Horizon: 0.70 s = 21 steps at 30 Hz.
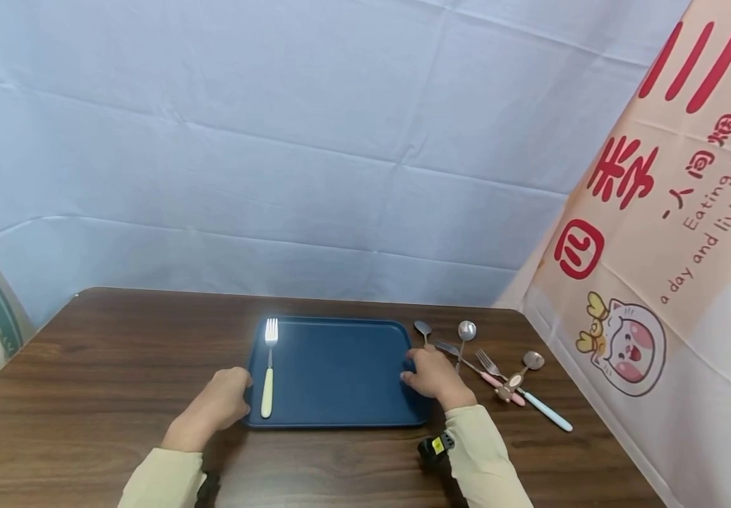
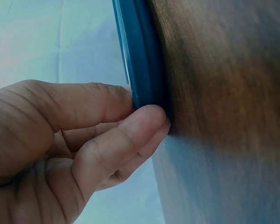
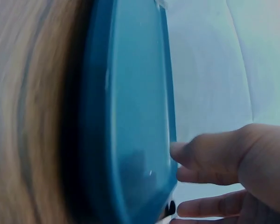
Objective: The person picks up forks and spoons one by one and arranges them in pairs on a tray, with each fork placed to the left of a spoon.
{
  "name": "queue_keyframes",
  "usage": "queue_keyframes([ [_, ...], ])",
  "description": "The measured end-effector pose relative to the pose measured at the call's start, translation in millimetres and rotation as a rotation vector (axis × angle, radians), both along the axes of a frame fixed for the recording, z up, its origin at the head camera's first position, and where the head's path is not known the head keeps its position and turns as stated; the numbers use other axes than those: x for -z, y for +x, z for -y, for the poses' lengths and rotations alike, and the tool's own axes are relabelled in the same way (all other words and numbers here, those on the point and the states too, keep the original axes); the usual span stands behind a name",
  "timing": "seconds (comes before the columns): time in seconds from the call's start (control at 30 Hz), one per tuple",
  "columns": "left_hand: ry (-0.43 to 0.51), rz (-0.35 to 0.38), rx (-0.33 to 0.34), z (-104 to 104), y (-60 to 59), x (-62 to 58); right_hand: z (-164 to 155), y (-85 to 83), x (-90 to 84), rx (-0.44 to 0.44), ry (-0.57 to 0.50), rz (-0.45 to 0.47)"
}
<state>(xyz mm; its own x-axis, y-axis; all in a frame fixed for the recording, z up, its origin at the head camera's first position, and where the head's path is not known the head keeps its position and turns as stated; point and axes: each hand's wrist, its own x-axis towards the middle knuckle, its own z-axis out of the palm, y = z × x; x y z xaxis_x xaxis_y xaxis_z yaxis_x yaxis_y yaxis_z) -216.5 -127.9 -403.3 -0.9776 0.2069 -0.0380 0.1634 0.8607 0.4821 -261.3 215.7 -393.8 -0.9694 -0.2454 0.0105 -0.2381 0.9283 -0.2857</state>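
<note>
A dark blue rectangular tray (image 1: 343, 374) lies on the wooden table. On its left side rests a fork (image 1: 267, 384) with a pale yellow handle, tines pointing away from me. My left hand (image 1: 222, 398) is at the tray's left edge; in the left wrist view its thumb and fingers (image 2: 107, 102) pinch the rim. Over the right edge reaches my right hand (image 1: 435, 374), its fingers loosely spread. The right wrist view shows that hand's fingers (image 3: 210, 154) beside the rim, not closed round it.
Right of the tray lies a loose group of cutlery: a dark spoon (image 1: 423, 328), a round-bowled spoon (image 1: 467, 330), a pink-handled knife (image 1: 461, 355), a blue-handled fork (image 1: 548, 412) and another spoon (image 1: 533, 360). A pale cloth (image 1: 264, 176) hangs behind the table (image 1: 118, 353).
</note>
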Motion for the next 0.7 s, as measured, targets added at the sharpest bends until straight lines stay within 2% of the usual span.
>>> queue_keyframes([
  [0.33, -0.003, -0.007, 0.008, 0, -1.6, 0.2, -22, -8.7, 6.9, 0.042, 0.005, -0.006],
  [0.7, -0.002, 0.013, -0.002, 0, -0.6, -0.4, -26, -12.0, 15.1, -0.001, 0.079, -0.054],
])
